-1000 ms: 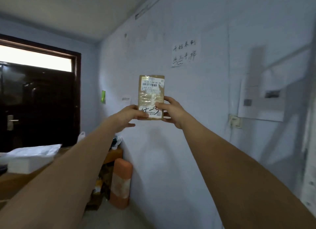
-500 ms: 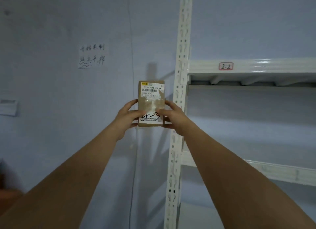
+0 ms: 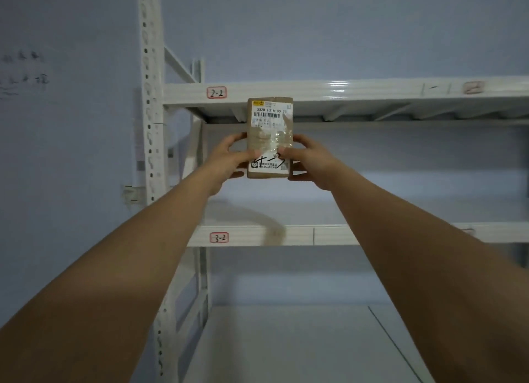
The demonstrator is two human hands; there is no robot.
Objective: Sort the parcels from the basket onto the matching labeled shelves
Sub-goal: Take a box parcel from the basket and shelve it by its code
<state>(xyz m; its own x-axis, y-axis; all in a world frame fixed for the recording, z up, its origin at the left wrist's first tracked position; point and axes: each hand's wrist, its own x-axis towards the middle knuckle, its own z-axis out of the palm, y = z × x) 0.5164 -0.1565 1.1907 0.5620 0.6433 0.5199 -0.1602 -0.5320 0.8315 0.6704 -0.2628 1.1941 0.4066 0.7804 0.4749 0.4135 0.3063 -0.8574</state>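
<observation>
Parcel held upright at frame centre, label facing me so I can read it. My left hand and right hand pinch its lower sides. Shelf tags 2-2 and 3-2 sit upper and lower left for matching.

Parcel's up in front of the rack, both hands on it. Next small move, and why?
Probably pause and match the handwritten mark to a tag. Both hands, left and right, grip the parcel upright in the air, resting on no shelf. The mark is partly under the thumbs and I cannot read it surely. The tags in clear view read 2-2 and 3-2.
</observation>
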